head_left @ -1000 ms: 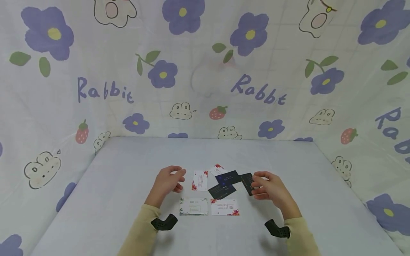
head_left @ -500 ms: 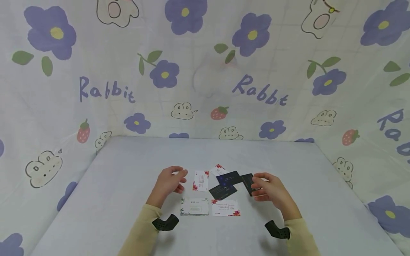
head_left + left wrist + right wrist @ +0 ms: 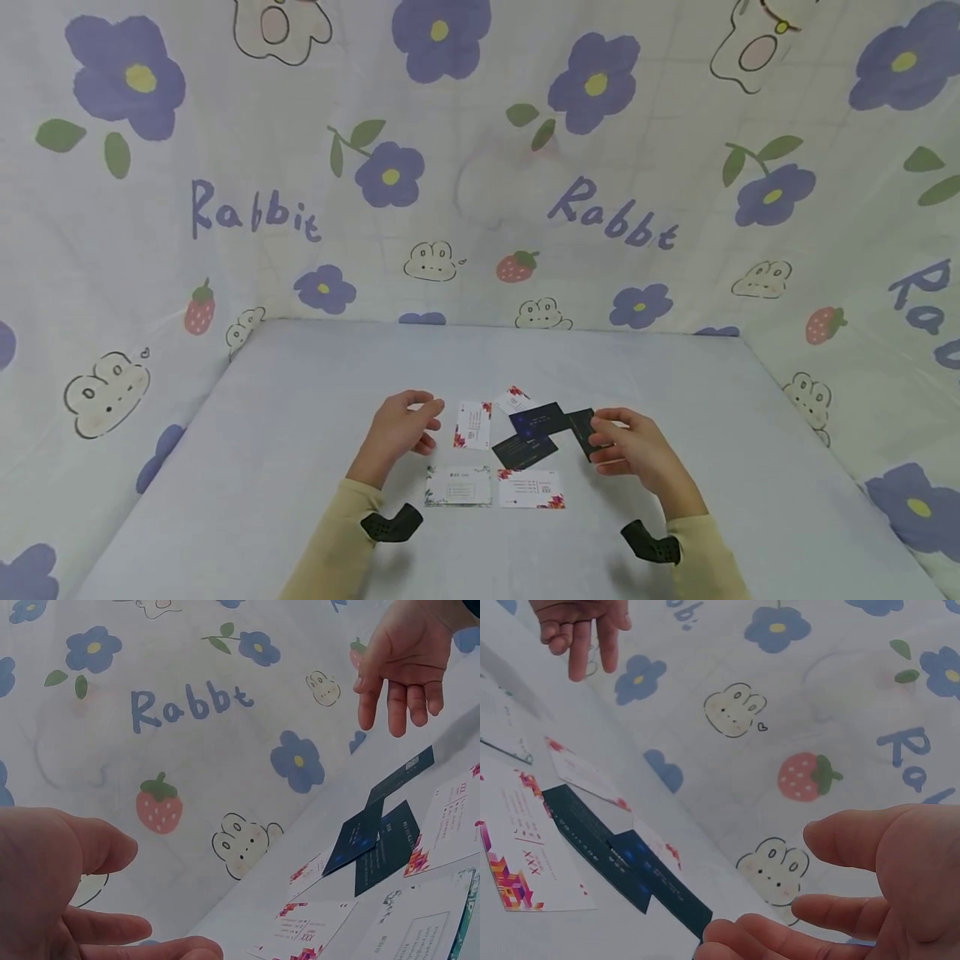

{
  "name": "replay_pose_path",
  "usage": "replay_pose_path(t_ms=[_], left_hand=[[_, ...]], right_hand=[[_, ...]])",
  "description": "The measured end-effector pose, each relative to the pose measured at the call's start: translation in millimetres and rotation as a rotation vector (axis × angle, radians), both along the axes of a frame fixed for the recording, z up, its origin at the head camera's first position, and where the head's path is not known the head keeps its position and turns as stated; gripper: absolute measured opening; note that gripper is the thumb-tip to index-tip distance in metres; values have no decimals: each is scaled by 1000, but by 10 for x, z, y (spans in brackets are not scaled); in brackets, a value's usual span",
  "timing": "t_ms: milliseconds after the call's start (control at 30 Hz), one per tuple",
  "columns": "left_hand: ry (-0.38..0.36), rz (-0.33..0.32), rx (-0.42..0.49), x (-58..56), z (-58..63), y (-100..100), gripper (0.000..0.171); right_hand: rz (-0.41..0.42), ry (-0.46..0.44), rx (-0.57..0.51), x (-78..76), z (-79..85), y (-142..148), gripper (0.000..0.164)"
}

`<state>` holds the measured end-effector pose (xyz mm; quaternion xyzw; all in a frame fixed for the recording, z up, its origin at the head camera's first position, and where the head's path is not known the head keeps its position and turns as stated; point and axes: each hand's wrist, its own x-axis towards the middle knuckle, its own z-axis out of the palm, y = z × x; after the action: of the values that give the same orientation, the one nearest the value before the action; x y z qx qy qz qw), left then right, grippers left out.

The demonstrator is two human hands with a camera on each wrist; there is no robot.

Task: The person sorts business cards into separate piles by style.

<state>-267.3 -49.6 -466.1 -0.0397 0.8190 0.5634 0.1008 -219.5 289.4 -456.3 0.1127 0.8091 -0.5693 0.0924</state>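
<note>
Several business cards lie on the white table between the two hands. In the head view, three dark cards overlap: a blue-black card [image 3: 538, 419], a lower dark card [image 3: 525, 452] and a right dark card [image 3: 581, 429] partly hidden by fingers. Floral white cards surround them: an upright card [image 3: 472, 425], one tucked behind [image 3: 514, 399], and a front red-flowered card [image 3: 532, 489]. A green-leaf card [image 3: 458, 487] lies front left. My left hand [image 3: 401, 427] hovers left of the upright card, fingers relaxed, holding nothing. Above the right dark card hovers my right hand [image 3: 632, 442], relaxed, with nothing in it.
A patterned curtain [image 3: 435, 200] with flowers and rabbits closes off the back and sides of the white table [image 3: 300, 400]. Each wrist carries a black device, the left device [image 3: 392, 523] and the right device [image 3: 651, 543].
The head view has shifted slightly, so the scene appears a little further right. The hands keep their pose, and the cards stay in the same arrangement.
</note>
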Motion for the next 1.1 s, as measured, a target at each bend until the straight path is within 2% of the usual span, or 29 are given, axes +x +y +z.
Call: replay_pose_path(t_ms=[300, 467, 633, 767, 933, 1100], left_hand=[[-14, -4, 18, 7, -49, 13, 54], [-36, -37, 76, 34, -176, 128, 60], [-61, -94, 115, 93, -273, 251, 60], [-74, -111, 98, 134, -321, 262, 57], [-95, -106, 89, 142, -328, 254, 56], [-97, -116, 119, 104, -317, 251, 58]], right_hand=[[12, 32, -25, -70, -14, -100, 54], [38, 81, -4, -279, 21, -327, 49], [144, 177, 121, -597, 32, -657, 48], [249, 197, 192, -815, -25, -933, 46], [359, 217, 247, -1002, -105, -1200, 47], [407, 228, 296, -1122, -152, -1378, 45]])
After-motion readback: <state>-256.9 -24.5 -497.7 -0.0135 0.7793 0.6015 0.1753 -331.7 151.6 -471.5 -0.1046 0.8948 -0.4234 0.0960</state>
